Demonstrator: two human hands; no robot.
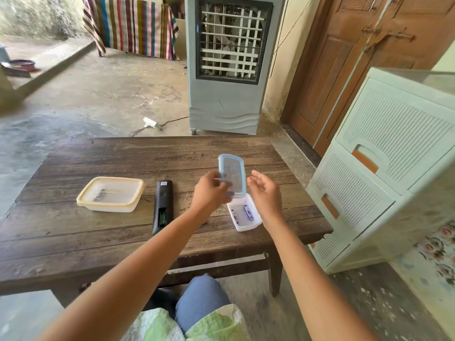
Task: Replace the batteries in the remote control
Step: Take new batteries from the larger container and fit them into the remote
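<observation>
Wooden table (98, 225): remote (163, 205), yellow-lidded box (110, 194) alongside.

Black remote control (163, 205) lies face down on bench (98, 153), lengthwise, battery compartment open and empty at near end. Two blue batteries (248, 212) lie in small white open container (246, 227), right of remote, apart.
</observation>
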